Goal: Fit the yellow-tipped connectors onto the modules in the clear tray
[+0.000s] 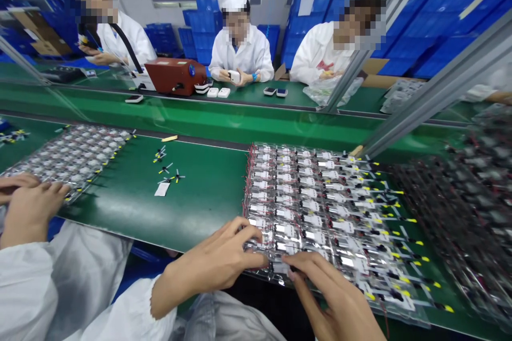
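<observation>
Two hands rest on the near edge of the tray [412,317], a clear sheet packed with rows of silver cells [288,232]. The left hand [224,261] lies palm down at the tray's near-left corner, its fingers half curled and spread, their tips pressing on the first cells. The right hand [336,298] comes in from the tray's near side with its fingers almost straight and pointing left, so the two sets of fingertips nearly meet over one cell in the front row. Neither hand is closed round anything that shows.

From the hands the tray stretches away and to the right. Its rows run across, with red wires along its left edge and yellow-tipped leads sticking out on its right. The left hand sits further onto the tray than the right.

Left of the tray, on the green table [200,208], lie loose leads [168,170] and a white slip [162,189]. Further left is a second tray [72,154], with a co-worker's hands [30,202] at its near end. A dark tray [460,208] lies right of the tray.

Beyond the tray run a green belt [200,117] and a metal post [432,96]. Further off stands a red box [174,75], then three people in white coats before blue crates [420,32].
</observation>
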`<action>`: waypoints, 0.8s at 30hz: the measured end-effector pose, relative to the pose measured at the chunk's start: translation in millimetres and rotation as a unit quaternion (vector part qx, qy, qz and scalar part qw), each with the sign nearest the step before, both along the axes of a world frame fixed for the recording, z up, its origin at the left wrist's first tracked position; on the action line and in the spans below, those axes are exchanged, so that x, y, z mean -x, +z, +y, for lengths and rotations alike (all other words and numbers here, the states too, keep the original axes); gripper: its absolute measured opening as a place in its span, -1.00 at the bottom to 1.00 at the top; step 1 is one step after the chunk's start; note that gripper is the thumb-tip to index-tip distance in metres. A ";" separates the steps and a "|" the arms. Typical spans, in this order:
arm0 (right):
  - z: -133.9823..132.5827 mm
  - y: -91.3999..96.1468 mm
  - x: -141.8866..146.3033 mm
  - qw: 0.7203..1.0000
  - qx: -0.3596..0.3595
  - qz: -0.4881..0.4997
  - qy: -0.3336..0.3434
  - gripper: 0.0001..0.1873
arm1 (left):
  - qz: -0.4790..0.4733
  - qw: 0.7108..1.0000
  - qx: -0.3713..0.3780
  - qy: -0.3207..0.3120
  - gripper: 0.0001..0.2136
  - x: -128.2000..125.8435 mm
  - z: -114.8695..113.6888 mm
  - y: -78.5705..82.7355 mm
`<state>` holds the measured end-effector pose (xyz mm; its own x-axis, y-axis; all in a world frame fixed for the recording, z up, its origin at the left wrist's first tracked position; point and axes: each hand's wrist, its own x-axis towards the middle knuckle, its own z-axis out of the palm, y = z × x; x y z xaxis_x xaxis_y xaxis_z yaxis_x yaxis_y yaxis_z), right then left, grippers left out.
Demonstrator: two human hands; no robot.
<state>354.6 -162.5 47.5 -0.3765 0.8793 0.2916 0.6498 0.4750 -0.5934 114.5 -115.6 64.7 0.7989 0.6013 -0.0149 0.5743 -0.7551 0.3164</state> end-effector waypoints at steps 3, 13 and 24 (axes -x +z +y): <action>1.3 -1.1 -0.8 1.000 -0.015 -0.016 0.018 -0.73 | 0.015 1.000 -0.016 0.006 -0.64 0.1 -4.4 0.7; 0.6 1.6 13.2 0.999 0.015 0.027 -0.019 -0.73 | -0.110 0.993 0.039 0.027 -0.88 4.0 -5.2 2.7; 8.4 -3.2 28.8 0.997 0.066 0.026 0.021 -0.79 | -0.244 0.955 0.139 0.097 -0.73 8.4 -11.9 -20.1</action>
<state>325.9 -154.0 44.3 -0.4011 0.8953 0.1938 0.5974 0.4160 -0.6856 106.1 -127.5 44.6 0.6260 0.7653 0.1497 0.4282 -0.4978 0.7543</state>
